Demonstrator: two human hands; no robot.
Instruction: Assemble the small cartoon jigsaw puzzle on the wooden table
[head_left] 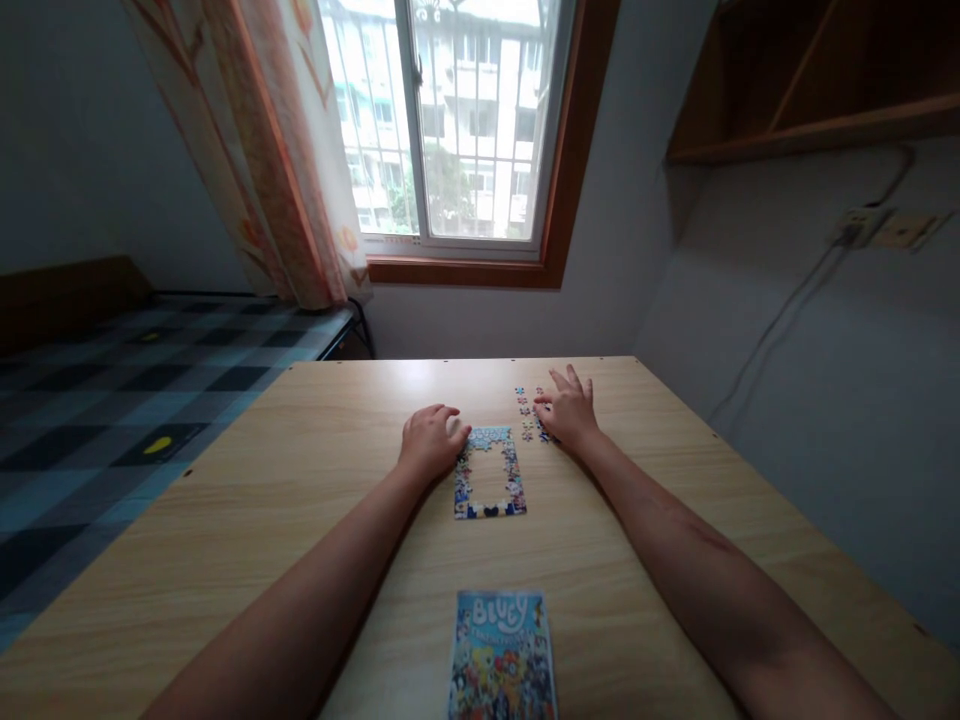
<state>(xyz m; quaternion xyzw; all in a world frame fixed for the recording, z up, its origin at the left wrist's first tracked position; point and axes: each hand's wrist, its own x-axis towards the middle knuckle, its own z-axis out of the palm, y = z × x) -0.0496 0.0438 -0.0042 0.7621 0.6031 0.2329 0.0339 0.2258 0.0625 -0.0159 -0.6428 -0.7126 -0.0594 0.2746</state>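
Note:
A partly assembled jigsaw puzzle [491, 437] lies flat on the table, its rectangular border joined around a bare middle. My left hand [432, 442] rests at its upper left corner, thumb at the puzzle's edge and fingers loosely apart. Right of the puzzle, several loose puzzle pieces [526, 412] lie in rough columns. Over the right-hand ones is my right hand [570, 412], fingers spread, with a fingertip at the pieces. Part of those pieces is hidden beneath that hand. I see nothing held in either hand.
Nearer me on the wooden table [337, 480] lies a Bluey picture card or box [501, 655]. A bed with a checked cover [217, 380] stands to the left. Beyond the table are a window [480, 130] and a curtain [277, 150]; a wooden shelf [810, 130] hangs at right.

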